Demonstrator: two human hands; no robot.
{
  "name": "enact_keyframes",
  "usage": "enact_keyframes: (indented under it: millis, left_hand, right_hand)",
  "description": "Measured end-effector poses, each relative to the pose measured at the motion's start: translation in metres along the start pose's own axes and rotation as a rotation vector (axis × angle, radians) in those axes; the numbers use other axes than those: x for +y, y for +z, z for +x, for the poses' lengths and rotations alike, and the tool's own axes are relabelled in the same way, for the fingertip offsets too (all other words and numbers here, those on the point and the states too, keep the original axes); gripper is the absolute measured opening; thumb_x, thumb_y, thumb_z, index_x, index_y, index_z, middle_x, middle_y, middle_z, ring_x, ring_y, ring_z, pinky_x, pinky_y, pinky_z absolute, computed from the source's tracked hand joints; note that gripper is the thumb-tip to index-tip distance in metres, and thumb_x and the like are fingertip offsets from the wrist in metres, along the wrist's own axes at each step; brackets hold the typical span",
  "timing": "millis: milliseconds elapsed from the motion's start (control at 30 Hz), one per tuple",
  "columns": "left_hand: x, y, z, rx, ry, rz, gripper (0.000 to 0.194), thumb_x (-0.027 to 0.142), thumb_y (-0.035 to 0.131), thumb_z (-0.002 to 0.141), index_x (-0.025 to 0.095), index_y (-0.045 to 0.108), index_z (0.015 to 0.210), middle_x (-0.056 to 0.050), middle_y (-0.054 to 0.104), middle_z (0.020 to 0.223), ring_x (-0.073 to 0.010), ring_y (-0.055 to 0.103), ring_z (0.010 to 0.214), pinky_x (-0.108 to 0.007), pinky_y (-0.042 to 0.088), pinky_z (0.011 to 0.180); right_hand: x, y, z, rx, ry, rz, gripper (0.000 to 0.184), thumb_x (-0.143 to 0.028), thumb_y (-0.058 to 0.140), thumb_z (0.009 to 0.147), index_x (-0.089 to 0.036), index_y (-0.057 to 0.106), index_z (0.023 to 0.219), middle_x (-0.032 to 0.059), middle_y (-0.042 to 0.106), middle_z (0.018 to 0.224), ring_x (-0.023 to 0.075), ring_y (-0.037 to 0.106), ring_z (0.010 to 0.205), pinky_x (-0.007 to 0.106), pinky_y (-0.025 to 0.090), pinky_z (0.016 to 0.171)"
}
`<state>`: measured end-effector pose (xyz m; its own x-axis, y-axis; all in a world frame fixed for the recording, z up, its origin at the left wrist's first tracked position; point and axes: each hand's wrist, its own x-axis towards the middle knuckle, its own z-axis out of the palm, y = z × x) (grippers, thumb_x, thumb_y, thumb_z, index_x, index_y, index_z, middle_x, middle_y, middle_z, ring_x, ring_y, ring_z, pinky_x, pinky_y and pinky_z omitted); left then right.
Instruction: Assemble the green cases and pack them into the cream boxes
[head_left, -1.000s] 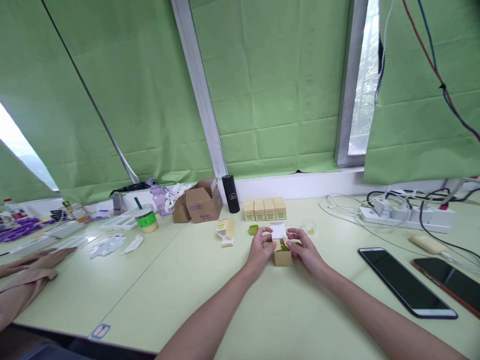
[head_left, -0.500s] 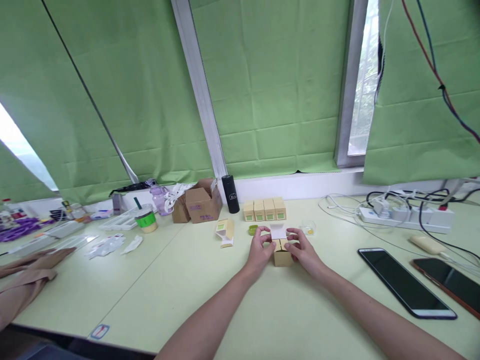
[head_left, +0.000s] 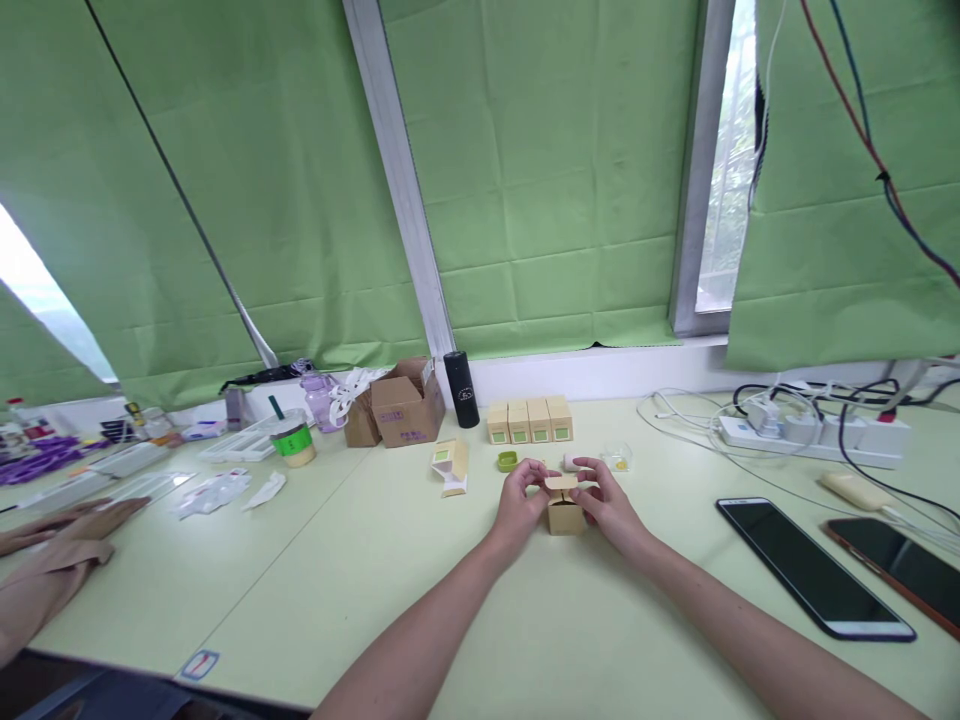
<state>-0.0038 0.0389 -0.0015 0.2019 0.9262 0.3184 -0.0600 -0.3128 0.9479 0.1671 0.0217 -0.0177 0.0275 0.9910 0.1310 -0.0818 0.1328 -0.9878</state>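
A small brown cardboard box (head_left: 565, 519) stands on the table between my hands, its top flap folded partly over the opening. My left hand (head_left: 521, 500) is closed on the box's left side, thumb and fingers at the flap. On the other side my right hand (head_left: 606, 502) grips the flap and the right edge with bent fingers. Just behind lie a green square container (head_left: 508, 460) and a small white piece (head_left: 570, 462), partly hidden by my fingers. A clear plastic container (head_left: 618, 457) with something yellow in it sits beyond my right hand.
Several closed small boxes (head_left: 529, 420) stand in a row at the back. An opened box (head_left: 450, 462) lies left. Behind are a black bottle (head_left: 461, 389) and a larger carton (head_left: 409, 405). Phones (head_left: 814, 565) and a power strip (head_left: 810, 440) occupy the right. Another person's sleeve (head_left: 56, 590) shows left.
The box's top flap, upright before with its white inside showing, has swung down toward me over the opening. My hands have stayed at the box, fingers following the flap.
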Motion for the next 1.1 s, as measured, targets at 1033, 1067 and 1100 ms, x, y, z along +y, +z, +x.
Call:
enact_keyframes:
  millis: [1033,1067,1100]
  left_hand:
    - [0.012,-0.001,-0.007,-0.01,-0.012,-0.052,0.024,0.044,0.065,0.09,0.02,0.064,0.093,-0.009,0.075,0.103,-0.0261,0.066,0.104,-0.038,0.047,0.097]
    - [0.012,-0.001,-0.007,-0.018,-0.004,-0.035,0.026,0.046,0.065,0.091,0.02,0.064,0.094,-0.01,0.075,0.105,-0.0263,0.066,0.105,-0.038,0.047,0.097]
    - [0.011,-0.001,-0.007,-0.027,0.004,-0.021,0.027,0.047,0.066,0.091,0.02,0.064,0.095,-0.01,0.074,0.107,-0.0264,0.066,0.106,-0.038,0.046,0.098]
  right_hand:
    - [-0.017,-0.007,-0.016,0.014,-0.588,-0.377,0.005,-0.03,0.066,0.087,-0.029,0.07,0.088,0.0085,0.062,0.104,0.0308,0.059,0.104,0.044,0.048,0.088]
    - [-0.017,-0.007,-0.017,0.01,-0.598,-0.388,0.005,-0.028,0.065,0.086,-0.029,0.07,0.087,0.0084,0.062,0.103,0.0309,0.059,0.104,0.045,0.048,0.089]
    - [-0.017,-0.007,-0.017,0.007,-0.606,-0.397,0.005,-0.026,0.065,0.086,-0.029,0.069,0.086,0.0083,0.062,0.103,0.031,0.059,0.104,0.045,0.049,0.089]
